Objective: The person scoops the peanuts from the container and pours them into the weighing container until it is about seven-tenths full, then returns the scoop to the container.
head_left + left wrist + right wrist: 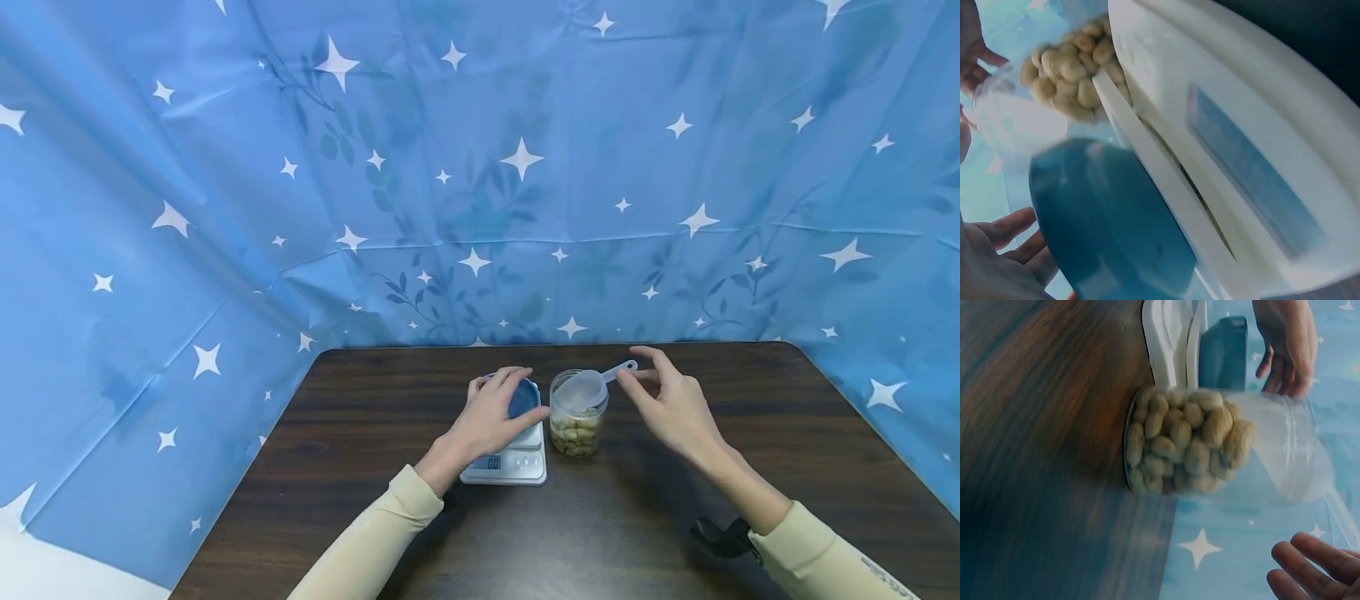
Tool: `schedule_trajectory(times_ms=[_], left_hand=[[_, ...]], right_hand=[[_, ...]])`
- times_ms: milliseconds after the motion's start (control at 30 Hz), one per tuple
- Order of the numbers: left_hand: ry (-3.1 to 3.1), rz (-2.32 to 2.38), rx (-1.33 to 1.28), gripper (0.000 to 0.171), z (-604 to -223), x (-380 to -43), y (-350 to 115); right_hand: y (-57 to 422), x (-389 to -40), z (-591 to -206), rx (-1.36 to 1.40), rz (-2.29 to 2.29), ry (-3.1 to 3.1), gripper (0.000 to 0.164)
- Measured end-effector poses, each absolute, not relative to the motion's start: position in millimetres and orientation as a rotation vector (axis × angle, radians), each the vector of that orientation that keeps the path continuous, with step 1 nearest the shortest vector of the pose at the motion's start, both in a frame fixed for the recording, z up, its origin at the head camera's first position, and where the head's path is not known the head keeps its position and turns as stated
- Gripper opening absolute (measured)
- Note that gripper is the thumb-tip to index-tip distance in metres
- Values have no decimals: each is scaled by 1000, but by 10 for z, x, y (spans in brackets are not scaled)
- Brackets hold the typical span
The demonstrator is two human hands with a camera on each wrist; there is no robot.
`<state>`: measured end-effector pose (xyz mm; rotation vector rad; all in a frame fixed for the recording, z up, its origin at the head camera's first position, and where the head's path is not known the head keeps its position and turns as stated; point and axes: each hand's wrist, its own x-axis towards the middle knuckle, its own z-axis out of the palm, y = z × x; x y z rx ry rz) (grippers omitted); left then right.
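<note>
A blue bowl point(1104, 219) sits on the white kitchen scale point(504, 477). My left hand point(489, 421) hovers around the bowl's rim with fingers spread and relaxed, the thumb toward the jar. To the right of the scale stands a clear jar point(1210, 490), partly filled with peanuts in the shell point(1179, 440). In its mouth rests a translucent scoop point(583, 392), with its handle slanting up to the right. At the end of that handle is my right hand point(678, 412), thumb tip beside it and index finger raised away. Its other fingers look loosely extended in the right wrist view.
The scale's display point(492, 462) reads 0.0. Everything stands on a dark wood-grain table point(360, 433), toward its far edge. Behind hangs a blue curtain with white stars point(480, 167). A black strap point(723, 537) sits at the right wrist.
</note>
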<state>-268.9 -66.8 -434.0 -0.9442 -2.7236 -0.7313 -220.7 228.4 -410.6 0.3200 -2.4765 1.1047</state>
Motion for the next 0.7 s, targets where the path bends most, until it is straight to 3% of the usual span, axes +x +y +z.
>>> schedule_trajectory(times_ms=[700], left_hand=[[-2780, -782, -903, 95, -4384, -2612, -176]], right_hand=[[2005, -2372, -4234, 348, 1152, -2256, 25]])
